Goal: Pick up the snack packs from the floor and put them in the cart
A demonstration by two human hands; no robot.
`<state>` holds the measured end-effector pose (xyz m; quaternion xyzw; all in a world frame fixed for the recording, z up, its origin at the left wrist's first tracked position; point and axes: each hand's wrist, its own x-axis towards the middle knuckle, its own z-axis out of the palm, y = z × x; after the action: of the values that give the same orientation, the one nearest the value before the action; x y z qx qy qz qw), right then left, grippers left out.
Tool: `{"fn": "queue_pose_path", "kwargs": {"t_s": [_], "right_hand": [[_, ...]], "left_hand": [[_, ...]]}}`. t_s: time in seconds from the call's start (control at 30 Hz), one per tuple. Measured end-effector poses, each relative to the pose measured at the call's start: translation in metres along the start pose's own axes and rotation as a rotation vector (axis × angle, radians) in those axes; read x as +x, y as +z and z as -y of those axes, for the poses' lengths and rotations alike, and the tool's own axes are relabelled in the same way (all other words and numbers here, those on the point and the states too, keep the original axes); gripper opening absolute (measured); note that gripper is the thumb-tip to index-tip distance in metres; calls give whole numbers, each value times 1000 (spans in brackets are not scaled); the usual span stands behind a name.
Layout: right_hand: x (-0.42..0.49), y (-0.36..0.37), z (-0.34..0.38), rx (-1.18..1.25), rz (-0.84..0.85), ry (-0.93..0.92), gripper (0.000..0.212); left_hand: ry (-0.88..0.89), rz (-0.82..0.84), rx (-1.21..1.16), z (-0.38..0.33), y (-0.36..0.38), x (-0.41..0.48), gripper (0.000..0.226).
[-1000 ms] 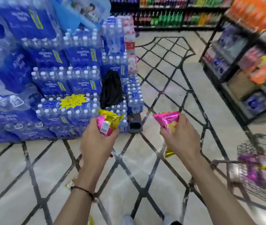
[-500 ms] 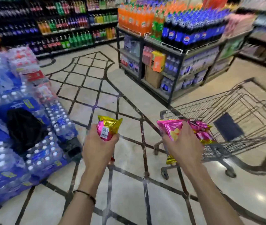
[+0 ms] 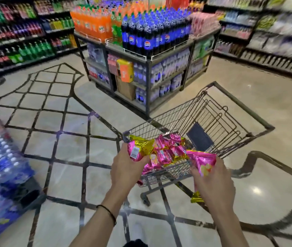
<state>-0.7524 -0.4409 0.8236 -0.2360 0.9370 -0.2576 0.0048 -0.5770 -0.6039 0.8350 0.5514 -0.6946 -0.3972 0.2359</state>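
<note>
- Supermarket aisle: a glossy tiled floor [image 3: 67, 175] crossed by dark lines, with a wire cart [image 3: 243, 105] standing ahead.
- Head view: the left hand [image 3: 126, 172] grips a pink-and-gold snack pack [image 3: 140, 147] at the cart's near corner, fingers wrapped round its lower end. Its barcode label is unreadable.
- The right hand [image 3: 214, 184] clutches a second pink pack [image 3: 203, 161] at the cart's near edge.
- More pink packs [image 3: 168, 152] lie heaped in the basket.
- Blue bottles [image 3: 147, 41] on the display behind bear the Pepsi logo.
</note>
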Motion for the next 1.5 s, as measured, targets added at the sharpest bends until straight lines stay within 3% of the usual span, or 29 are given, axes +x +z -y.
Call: {"fn": "queue_pose_path", "kwargs": {"t_s": [0.27,0.5,0.7,0.83,1.03,1.17,1.5], "right_hand": [[118,34,1,-32,77,-42,66],[227,59,17,16,116,-21,68],[288,116,19,110,302,-20,74],[334,169,10,47,474,-86,80],[398,234,-2,60,606,-95,78],[419,291,-23,-47,703,-162,86],[419,456,-102,-165,845,2,91]], "left_hand": [[-127,146,-121,-25,90,116,49],[-179,237,-169,-55,159,205,58],[-350,193,-204,-31,212,250,120],[-524,145,-220,-20,240,265,109],[-729,-55,-158,39,297,291,137],[-801,-50,-63,29,320,300,101],[-975,11,177,156,416,337,94]]}}
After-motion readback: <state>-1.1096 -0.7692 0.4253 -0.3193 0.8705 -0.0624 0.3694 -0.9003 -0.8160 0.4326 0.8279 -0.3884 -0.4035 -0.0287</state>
